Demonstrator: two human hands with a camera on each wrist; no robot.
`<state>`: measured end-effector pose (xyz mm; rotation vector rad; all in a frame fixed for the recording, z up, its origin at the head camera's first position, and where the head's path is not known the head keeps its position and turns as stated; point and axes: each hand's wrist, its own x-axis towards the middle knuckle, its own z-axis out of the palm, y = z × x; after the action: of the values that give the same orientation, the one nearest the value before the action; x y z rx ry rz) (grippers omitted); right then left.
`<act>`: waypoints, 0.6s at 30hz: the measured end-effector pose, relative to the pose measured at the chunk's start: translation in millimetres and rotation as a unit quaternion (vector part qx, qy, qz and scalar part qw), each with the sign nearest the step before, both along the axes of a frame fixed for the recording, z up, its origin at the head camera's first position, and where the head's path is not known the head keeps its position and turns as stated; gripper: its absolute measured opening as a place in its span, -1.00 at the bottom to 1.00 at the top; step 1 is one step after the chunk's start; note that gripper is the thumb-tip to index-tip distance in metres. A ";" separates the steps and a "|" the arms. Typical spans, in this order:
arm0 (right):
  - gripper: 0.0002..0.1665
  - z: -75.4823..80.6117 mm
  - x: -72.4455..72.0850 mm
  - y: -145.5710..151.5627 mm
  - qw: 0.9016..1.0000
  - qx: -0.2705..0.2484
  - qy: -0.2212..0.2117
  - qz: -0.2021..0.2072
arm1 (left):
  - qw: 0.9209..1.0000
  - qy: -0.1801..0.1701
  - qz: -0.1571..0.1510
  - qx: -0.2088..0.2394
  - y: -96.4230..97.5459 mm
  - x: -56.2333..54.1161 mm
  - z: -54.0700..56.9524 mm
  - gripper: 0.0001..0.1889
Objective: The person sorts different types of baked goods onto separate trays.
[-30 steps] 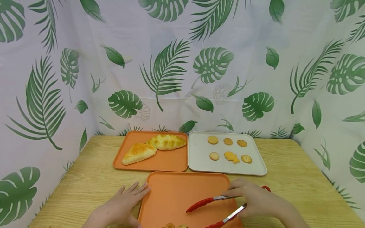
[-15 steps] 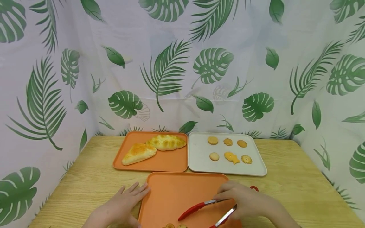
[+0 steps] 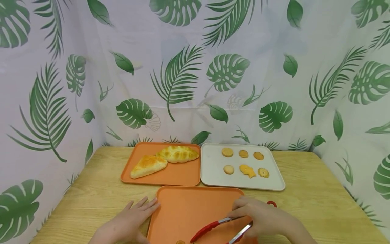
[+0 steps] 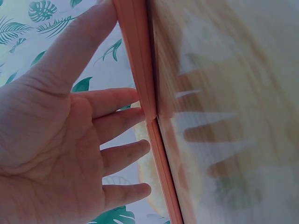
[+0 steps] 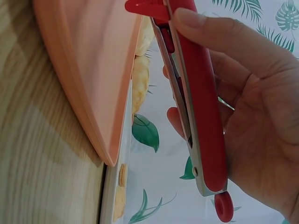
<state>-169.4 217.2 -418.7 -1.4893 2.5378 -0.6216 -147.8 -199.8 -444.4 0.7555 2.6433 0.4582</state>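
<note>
My right hand grips a pair of tongs with red tips and metal arms. Over the near orange tray the tongs stand spread, tips toward its lower middle. A cookie barely shows at the bottom edge of the head view. In the right wrist view the thumb lies along the red handle, with other fingers on the far side. My left hand has its fingers spread and straight, at the tray's left edge. In the left wrist view its fingertips meet the orange rim.
Behind, another orange tray bears a triangular pastry and a braided-looking bread. Beside it a white tray carries several cookies, one a fish-shaped cookie. A leaf-patterned cloth rises behind the wooden table.
The right hand and tongs have moved left over the near tray, mostly in the first half second. The left hand stays put. The head view has tilted up slightly, hiding most of the near cookies.
</note>
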 end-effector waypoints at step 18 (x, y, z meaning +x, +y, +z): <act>-0.48 11.1 0.9 17.4 0.996 0.000 0.067 -0.061 | 1.000 0.016 -0.011 -0.004 0.4 -1.5 -2.8 0.13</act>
<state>-168.5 234.6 -407.6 -1.4296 2.7461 -0.5558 -149.3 -199.3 -447.2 0.7954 2.6620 0.4326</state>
